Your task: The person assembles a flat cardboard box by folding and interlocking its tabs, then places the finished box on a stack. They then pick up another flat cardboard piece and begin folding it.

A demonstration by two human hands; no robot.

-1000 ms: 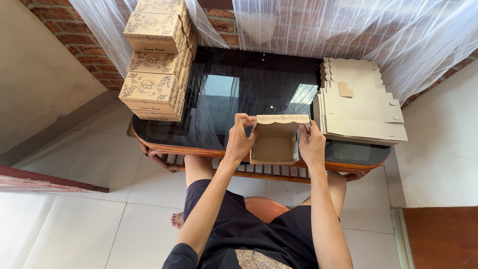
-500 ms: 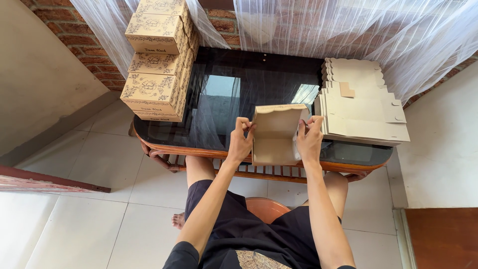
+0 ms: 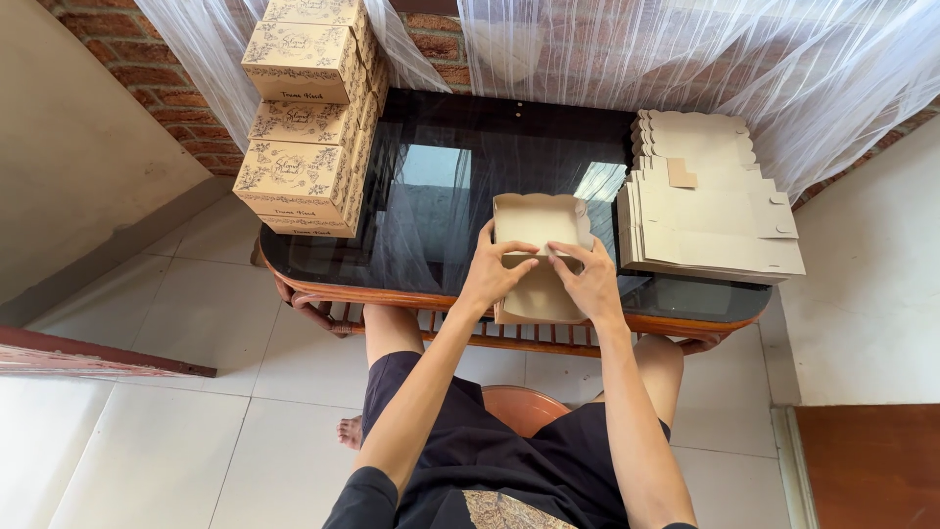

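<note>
Brown cardboard box [image 3: 537,257], half folded, with a scalloped top flap, lies at the near edge of the dark glass-topped oval table [image 3: 460,176], in front of the seated person. Left hand [image 3: 493,273] rests on the box's left side, fingers curled over the folded panel, thumb and forefinger pressing it. Right hand [image 3: 590,279] covers the right side, fingers bent and closed on the cardboard next to the left fingertips. Both hands grip the same box; they almost touch at its middle.

Stack of flat, unfolded plain cardboard blanks [image 3: 707,206] sits just beside the box, on the table's right end. Pile of finished printed brown boxes [image 3: 305,118] stands well apart on the left end. Sheer white curtain [image 3: 627,49] hangs over a red brick wall [image 3: 88,49] behind. Pale tiled floor [image 3: 196,392] below.
</note>
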